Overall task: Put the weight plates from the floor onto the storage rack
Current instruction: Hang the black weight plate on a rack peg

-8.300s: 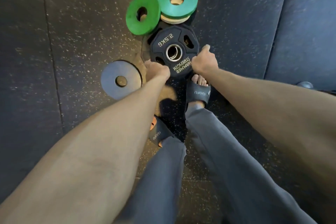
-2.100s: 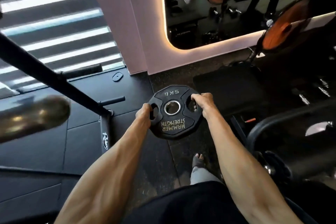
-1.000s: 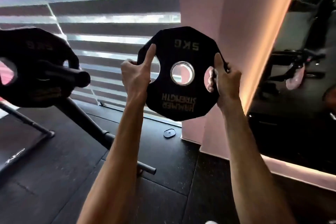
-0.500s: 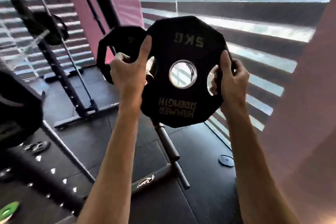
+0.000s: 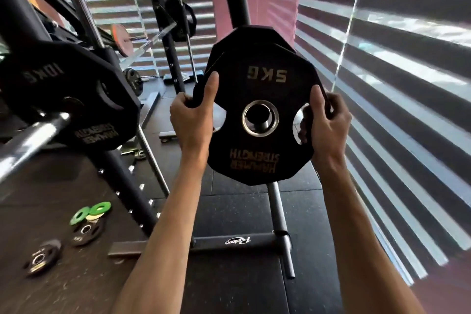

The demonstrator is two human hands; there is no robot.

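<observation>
I hold a black 5 kg plate (image 5: 262, 99) upright at chest height. My left hand (image 5: 191, 120) grips its left rim, thumb lying up the face. My right hand (image 5: 325, 122) grips the right side, fingers curled through the handle hole. A dark rack peg (image 5: 262, 123) shows through the plate's centre hole. More black plates (image 5: 252, 37) sit just behind it on the storage rack (image 5: 277, 211). On the floor at lower left lie green plates (image 5: 91, 210) and two small black plates (image 5: 86, 231), (image 5: 42, 259).
A barbell sleeve (image 5: 30, 139) carrying a black 10 kg plate (image 5: 68, 94) juts in from the left. Upright posts (image 5: 125, 181) and the rack's base bar (image 5: 237, 241) cross the floor. Slatted blinds (image 5: 397, 84) close the right side.
The view has swung left and closer to the rack. The plate I hold now lines up in front of the racked plates, with the peg visible through its hole. Both grips are unchanged.
</observation>
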